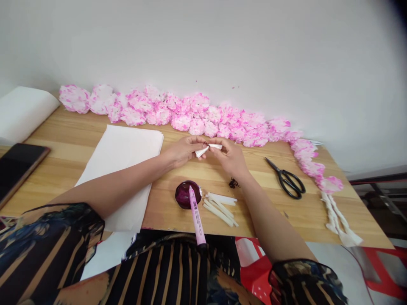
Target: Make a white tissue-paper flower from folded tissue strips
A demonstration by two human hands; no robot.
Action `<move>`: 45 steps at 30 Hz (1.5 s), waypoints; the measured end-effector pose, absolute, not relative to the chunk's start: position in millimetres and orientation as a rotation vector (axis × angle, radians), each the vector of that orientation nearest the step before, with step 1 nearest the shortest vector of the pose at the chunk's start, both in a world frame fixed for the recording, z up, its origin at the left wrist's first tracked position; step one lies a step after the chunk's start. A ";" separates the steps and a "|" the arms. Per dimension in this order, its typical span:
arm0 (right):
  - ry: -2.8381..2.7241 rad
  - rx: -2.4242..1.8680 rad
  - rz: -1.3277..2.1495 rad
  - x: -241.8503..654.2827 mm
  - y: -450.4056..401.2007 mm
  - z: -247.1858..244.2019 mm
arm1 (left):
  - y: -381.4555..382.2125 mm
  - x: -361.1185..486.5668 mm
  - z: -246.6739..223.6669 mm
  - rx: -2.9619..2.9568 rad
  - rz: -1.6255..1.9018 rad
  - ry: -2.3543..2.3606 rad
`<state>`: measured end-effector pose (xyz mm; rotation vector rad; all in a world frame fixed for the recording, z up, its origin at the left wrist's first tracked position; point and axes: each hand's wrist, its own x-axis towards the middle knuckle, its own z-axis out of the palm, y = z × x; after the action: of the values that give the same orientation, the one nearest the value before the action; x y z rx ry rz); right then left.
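Note:
Above the middle of the table, my left hand (184, 151) and my right hand (232, 157) are close together, both closed on a narrow pleated strip of white paper (202, 151). The strip is pinched in at its middle, where a thin dark tie (206, 144) sits between my fingertips. Its two ends fan out slightly, one at each hand. Beside my right wrist lies a small heap of dark ties (233, 183). Nearer my body stands a small dark bowl (182, 195) with purple inside, and a pink marker (196, 218) leans on its rim.
Pink-and-white paper flowers (197, 112) line the wall. A stack of white paper (122, 148) lies left, near a phone (22, 167) and a folded white sheet (27, 112). Slim white sticks (219, 209) lie by the bowl. Black scissors (288, 180) and white twisted strands (338, 218) are right.

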<state>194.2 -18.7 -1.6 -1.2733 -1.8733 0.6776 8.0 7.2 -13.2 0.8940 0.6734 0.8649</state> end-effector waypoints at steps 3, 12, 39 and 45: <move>-1.849 -1.259 0.924 206.0 -16.5 4.1 | 8.0 4.3 -8.0 0.951 0.725 0.683; -1.924 -1.238 1.141 221.8 -10.6 6.3 | 11.5 -2.3 -9.2 1.234 0.601 0.717; -2.163 -1.068 1.004 217.4 0.5 -12.5 | -1.5 3.6 -8.4 1.739 0.821 0.900; -2.206 -1.130 0.966 222.6 1.9 -11.8 | -5.9 1.5 -8.3 1.636 0.749 0.839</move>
<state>222.6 1.9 -11.8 -1.1297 -2.2060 0.9662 1.5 -5.9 -8.3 1.6361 0.8388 0.7494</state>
